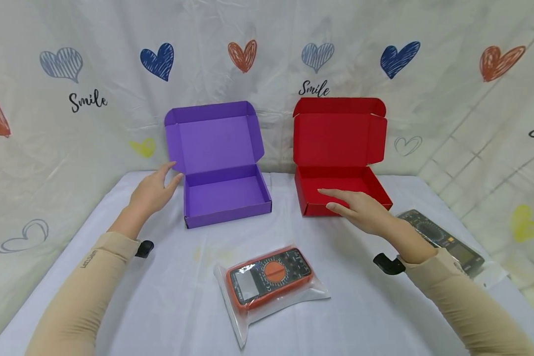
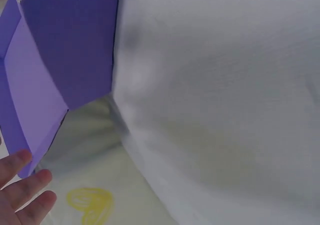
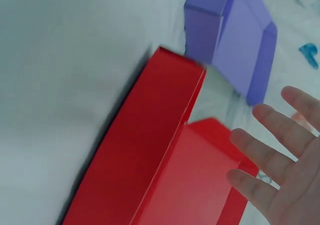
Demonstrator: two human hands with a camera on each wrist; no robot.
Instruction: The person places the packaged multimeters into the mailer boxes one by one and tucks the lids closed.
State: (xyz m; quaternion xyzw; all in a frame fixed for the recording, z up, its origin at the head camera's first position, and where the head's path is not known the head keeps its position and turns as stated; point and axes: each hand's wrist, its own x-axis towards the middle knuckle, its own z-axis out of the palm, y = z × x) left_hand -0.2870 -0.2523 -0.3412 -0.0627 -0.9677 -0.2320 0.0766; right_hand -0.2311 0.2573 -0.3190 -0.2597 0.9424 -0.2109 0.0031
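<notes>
A purple cardboard box (image 1: pixel 227 210) stands with its lid raised, nothing inside it. At its left side is my left hand (image 1: pixel 152 192), fingers extended by the lid's side flap; whether they touch it I cannot tell. In the left wrist view, fingers (image 2: pixel 30 187) overlap the flap's edge. My right hand (image 1: pixel 362 211) hovers over the front of a red cardboard box (image 1: pixel 344 141), its lid also raised. The right wrist view shows those fingers (image 3: pixel 267 157) spread and holding nothing. Nearer the front lies an orange and black multimeter (image 1: pixel 271 277) in a clear plastic bag (image 1: pixel 276 309).
A dark multimeter (image 1: pixel 445 240) in clear wrapping lies at the right of the table, partly behind the right forearm. A white cloth (image 1: pixel 173 296) covers the table. Behind the boxes hangs a pale curtain (image 1: pixel 276 20) printed with hearts and words.
</notes>
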